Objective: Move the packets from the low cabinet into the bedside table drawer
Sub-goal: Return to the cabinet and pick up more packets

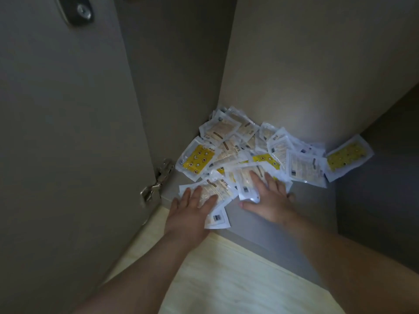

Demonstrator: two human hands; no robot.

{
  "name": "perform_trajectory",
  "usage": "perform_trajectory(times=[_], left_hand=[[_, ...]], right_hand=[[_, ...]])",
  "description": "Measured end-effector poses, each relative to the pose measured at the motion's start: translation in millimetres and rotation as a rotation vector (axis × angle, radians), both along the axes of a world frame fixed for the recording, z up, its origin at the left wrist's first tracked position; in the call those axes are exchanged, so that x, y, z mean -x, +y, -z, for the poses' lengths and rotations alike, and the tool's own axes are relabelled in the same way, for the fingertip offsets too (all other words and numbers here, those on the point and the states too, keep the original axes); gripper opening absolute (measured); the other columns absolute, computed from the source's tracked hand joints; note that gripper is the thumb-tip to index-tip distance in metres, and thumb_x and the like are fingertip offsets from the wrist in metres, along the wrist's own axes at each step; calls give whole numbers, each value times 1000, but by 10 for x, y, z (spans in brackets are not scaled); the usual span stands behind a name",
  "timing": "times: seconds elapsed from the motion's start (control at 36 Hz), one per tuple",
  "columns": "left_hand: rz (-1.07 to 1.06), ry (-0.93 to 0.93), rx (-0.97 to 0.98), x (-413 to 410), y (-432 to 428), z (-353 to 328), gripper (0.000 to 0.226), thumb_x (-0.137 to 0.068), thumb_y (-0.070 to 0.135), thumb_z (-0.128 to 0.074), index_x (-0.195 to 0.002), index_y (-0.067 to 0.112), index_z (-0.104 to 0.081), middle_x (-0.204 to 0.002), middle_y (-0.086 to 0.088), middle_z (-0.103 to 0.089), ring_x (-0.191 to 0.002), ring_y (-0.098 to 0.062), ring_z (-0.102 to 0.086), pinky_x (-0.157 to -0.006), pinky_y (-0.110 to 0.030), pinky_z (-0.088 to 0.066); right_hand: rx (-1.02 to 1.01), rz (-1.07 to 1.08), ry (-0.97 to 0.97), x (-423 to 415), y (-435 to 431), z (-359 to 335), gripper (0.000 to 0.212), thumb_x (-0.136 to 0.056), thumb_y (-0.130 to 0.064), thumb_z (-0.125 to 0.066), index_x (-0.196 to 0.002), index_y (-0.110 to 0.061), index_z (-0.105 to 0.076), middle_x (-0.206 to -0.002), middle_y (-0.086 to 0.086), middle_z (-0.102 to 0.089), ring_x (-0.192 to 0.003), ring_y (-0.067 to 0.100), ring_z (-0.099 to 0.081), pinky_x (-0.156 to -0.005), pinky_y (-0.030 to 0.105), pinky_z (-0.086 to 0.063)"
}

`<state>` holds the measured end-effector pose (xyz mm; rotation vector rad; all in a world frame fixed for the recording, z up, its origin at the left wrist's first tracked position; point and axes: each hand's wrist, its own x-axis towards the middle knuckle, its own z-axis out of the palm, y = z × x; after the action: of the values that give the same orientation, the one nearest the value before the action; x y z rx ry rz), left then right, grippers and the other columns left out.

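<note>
A heap of small clear packets, some beige and some yellow-patterned, lies in the back left corner of the low cabinet's grey shelf. One yellow packet leans at the right end of the heap. My left hand lies flat with spread fingers on a beige packet at the heap's front edge. My right hand rests on the packets beside it, fingers straight on top and thumb stretched out left under a packet corner. The bedside table drawer is out of view.
The open cabinet door stands at the left, with its metal hinge close to my left hand. The cabinet's back wall rises behind the heap. A pale yellow floor lies below the shelf edge.
</note>
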<state>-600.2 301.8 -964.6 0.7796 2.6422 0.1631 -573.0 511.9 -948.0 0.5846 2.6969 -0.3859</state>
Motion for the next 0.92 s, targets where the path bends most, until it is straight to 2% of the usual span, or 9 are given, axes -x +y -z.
perform_trajectory(times=[0.14, 0.22, 0.28, 0.36, 0.44, 0.53, 0.61, 0.69, 0.92], left_hand=[[-44, 132, -68, -104, 18, -56, 61, -96, 10, -32, -149, 34, -14, -159, -6, -9, -145, -30, -12, -111, -32, -25], [15, 256, -180, -189, -97, -33, 63, -74, 1, -29, -122, 25, -63, -129, -14, -59, -112, -35, -61, -67, -23, -54], [75, 256, -165, -239, -261, 17, 65, -61, 5, -26, -99, 25, -75, -100, -7, -73, -85, -29, -72, -48, -20, -51], [133, 292, -288, -290, -505, -6, 69, -58, 6, -25, -107, 29, -69, -103, 0, -73, -90, -22, -71, -56, -18, -53], [127, 101, -436, -257, -706, -66, 70, -63, 4, -28, -122, 33, -51, -118, 8, -67, -102, -12, -65, -76, -13, -49], [-29, -63, -534, -261, -789, -69, 46, -81, 30, -42, -123, 33, -60, -114, 6, -68, -99, -9, -62, -74, -1, -37], [-285, -194, -672, -301, -784, -22, 55, -75, 56, -41, -110, 22, -67, -98, 4, -72, -91, -10, -66, -77, -18, -45], [-460, -292, -733, -304, -762, -21, 9, -89, 26, -59, -94, 20, -64, -91, 2, -70, -88, -14, -65, -80, -27, -47], [-686, -459, -611, -318, -1009, -223, 11, -90, 13, -60, -99, 12, -66, -99, -9, -71, -94, -26, -66, -87, -37, -51]], right_hand=[[-49, -102, -28, -358, -164, 40, 91, -70, -75, -53, -142, -54, -1, -157, -9, 11, -144, 24, 9, -112, 50, -6], [-91, -205, -41, -562, -291, 62, 98, -67, -68, -61, -144, -50, -3, -157, -5, 8, -144, 28, 7, -112, 50, -8], [-198, -314, 88, -685, -360, 97, 103, -56, -52, -78, -142, -42, -22, -153, 3, -24, -138, 34, -24, -104, 52, -30], [-197, -329, 339, -806, -434, 204, 91, -36, -19, -81, -117, -37, -45, -111, -1, -66, -97, 26, -53, -71, 40, -54], [-171, -310, 559, -812, -551, 179, 64, -53, -8, -45, -111, -37, -50, -93, -9, -67, -80, 21, -54, -68, 23, -47], [-99, -277, 648, -665, -657, 17, 54, -52, -5, -54, -98, -29, -67, -84, -10, -69, -70, 23, -63, -70, 24, -36], [52, -208, 609, -518, -812, -188, 27, -73, -5, -66, -98, -12, -70, -87, 7, -71, -77, 30, -67, -65, 28, -35], [208, -65, 535, -383, -944, -243, 28, -92, -25, -58, -107, -2, -62, -95, 21, -68, -91, 37, -62, -65, 32, -33], [443, 295, 393, -310, -1100, -140, 27, -87, -32, -61, -86, -5, -60, -82, 14, -67, -86, 36, -63, -75, 40, -50]])
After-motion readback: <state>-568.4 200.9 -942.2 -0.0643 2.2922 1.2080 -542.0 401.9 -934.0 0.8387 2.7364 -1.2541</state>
